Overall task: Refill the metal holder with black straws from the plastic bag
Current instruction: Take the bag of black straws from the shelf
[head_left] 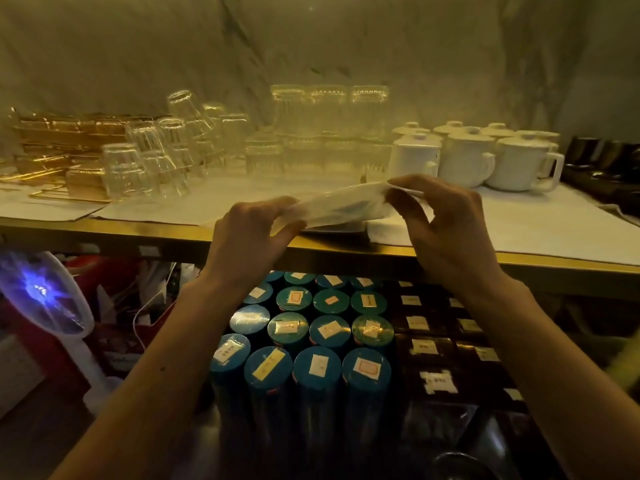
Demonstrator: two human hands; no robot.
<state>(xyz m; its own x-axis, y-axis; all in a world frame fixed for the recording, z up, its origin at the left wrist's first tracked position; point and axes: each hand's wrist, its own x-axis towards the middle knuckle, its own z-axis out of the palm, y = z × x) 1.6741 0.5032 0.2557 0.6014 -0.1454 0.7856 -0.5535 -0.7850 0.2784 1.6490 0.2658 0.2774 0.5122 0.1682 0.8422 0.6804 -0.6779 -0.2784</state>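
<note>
One plastic bag; sixteen teal-lidded canisters visible, four rows of four; three tall ribbed glasses at rear; three white lidded mugs in front row; rear mugs uncountable.

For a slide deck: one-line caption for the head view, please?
A clear plastic bag pinched between left hand and right hand over the shelf edge; glasses and white mugs behind.

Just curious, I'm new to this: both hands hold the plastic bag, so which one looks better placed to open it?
Probably the right hand: its fingertips pinch the raised end of the plastic bag, while the left hand wraps the lower end, steadying it.
</note>
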